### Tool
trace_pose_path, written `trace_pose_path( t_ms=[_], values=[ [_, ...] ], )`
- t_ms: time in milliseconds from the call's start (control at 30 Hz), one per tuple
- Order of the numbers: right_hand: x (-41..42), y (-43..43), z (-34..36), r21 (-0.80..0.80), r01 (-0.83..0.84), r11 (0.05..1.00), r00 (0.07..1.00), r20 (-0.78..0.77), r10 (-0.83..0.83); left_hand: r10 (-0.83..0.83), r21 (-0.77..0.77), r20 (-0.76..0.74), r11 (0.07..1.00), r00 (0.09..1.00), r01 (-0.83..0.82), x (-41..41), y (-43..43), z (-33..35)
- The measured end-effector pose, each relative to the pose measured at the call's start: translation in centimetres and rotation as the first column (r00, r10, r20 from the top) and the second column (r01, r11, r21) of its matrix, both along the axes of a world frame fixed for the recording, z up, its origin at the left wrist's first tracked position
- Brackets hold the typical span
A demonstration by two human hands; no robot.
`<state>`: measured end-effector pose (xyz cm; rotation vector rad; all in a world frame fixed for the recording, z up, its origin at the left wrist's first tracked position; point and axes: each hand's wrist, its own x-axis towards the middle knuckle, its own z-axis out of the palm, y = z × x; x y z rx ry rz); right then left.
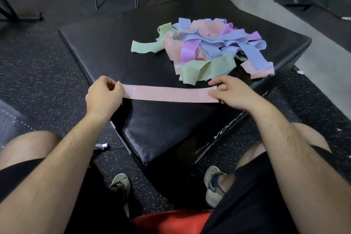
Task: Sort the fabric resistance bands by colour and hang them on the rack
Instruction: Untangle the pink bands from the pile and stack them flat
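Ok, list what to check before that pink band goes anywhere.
1. The left hand grips one end of the pink band: ok.
2. The right hand pinches the other end: ok.
3. The pink band is flat and untwisted between the hands: ok.
4. The pink band lies apart from the pile: ok.
5. The pile is sorted by colour: not ok; green, blue, pink and purple lie mixed.
6. The rack is in sight: cannot tell, none plainly shows.

Pink band stretched flat between left hand and right hand — mixed band pile behind, black padded box
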<state>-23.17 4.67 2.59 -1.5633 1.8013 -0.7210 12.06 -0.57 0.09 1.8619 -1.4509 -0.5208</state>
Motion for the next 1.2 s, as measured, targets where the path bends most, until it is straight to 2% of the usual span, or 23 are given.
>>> trace_pose_path(
  t_ms=[167,300,433,533,700,900,1067,1200],
  values=[
    [-0.1,-0.3,-0.7,-0.077,0.044,0.996,0.995,-0.085,-0.051,-0.028,0.012,-0.081,1.0,0.996,0.029,0.4,0.0,0.0],
    [-0.1,0.0,-0.8,-0.115,0.058,0.992,0.988,-0.139,-0.074,-0.057,-0.012,0.009,0.998,0.998,0.057,-0.1,0.5,0.1],
    [0.2,0.0,-0.8,-0.122,0.026,0.992,0.961,-0.272,-0.058,-0.03,-0.053,0.156,0.998,0.987,0.039,-0.3,0.2,-0.3],
    [0.7,0.0,-0.4,-0.139,0.027,0.99,0.929,-0.362,-0.076,-0.003,-0.074,0.176,0.997,0.984,0.016,-0.7,-0.1,-0.3],
    [2.6,-0.6,-0.1,-0.299,-0.013,0.954,0.917,-0.384,-0.108,-0.002,-0.133,0.265,0.99,0.964,0.038,-2.4,-0.3,0.2],
    [6.1,-2.7,-0.1,-0.369,-0.169,0.914,0.9,-0.436,-0.009,-0.214,-0.158,0.264,0.952,0.941,0.261,-6.3,-1.1,0.2],
    [6.3,-4.8,-0.5,-0.28,-0.119,0.953,0.811,-0.581,-0.07,-0.342,-0.171,0.247,0.906,0.907,0.388,-9.1,-1.7,0.2],
    [5.2,-5.8,-0.2,-0.308,0.003,0.951,0.895,-0.423,-0.14,-0.42,-0.17,0.223,0.872,0.88,0.459,-10.7,-2.3,0.3]
  ],
)
